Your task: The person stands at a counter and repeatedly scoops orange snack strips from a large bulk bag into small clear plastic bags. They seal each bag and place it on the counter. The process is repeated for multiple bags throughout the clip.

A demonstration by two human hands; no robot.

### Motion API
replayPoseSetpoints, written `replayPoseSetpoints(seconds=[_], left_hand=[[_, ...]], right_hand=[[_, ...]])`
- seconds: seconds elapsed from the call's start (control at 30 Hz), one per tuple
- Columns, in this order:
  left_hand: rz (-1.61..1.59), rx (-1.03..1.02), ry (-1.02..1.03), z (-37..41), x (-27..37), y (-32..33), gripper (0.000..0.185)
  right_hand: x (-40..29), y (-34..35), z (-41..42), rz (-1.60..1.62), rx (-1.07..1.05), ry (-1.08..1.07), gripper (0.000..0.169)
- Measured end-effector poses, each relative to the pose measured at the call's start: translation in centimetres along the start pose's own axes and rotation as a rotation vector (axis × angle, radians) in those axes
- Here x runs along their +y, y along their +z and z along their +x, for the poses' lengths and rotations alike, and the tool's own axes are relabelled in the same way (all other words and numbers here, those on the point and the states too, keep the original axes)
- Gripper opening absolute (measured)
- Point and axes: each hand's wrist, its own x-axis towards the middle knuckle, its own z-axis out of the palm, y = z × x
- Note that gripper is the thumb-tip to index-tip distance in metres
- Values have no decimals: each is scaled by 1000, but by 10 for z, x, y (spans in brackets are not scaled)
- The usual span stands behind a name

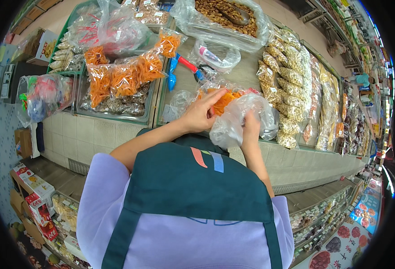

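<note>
Orange dried fruit strips (223, 101) lie in a clear plastic bag in front of me. My left hand (200, 114) rests at the left edge of this bag, its fingers stretched over the strips. With my right hand (250, 126) I grip a crumpled translucent plastic bag (227, 126), which partly hides the strips. Behind my hands are scissors with a red and blue part (186, 63) and a clear bag with a pink and white item (214, 55). Filled bags of orange strips (125, 79) are heaped to the left, on a tray.
A plastic-lined container of raisins (217, 15) with a metal scoop (236, 16) stands at the back. Rows of bagged nuts (290, 77) line the right side. A green crate (66, 33) and a bag of colourful items (44, 97) are at the left. Shelves stand behind me.
</note>
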Motion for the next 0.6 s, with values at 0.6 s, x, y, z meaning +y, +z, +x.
replayPoseSetpoints(seconds=[0.6], left_hand=[[-252, -19, -177, 0, 5, -7, 77]], right_hand=[[52, 14, 1, 968, 28, 710, 42]])
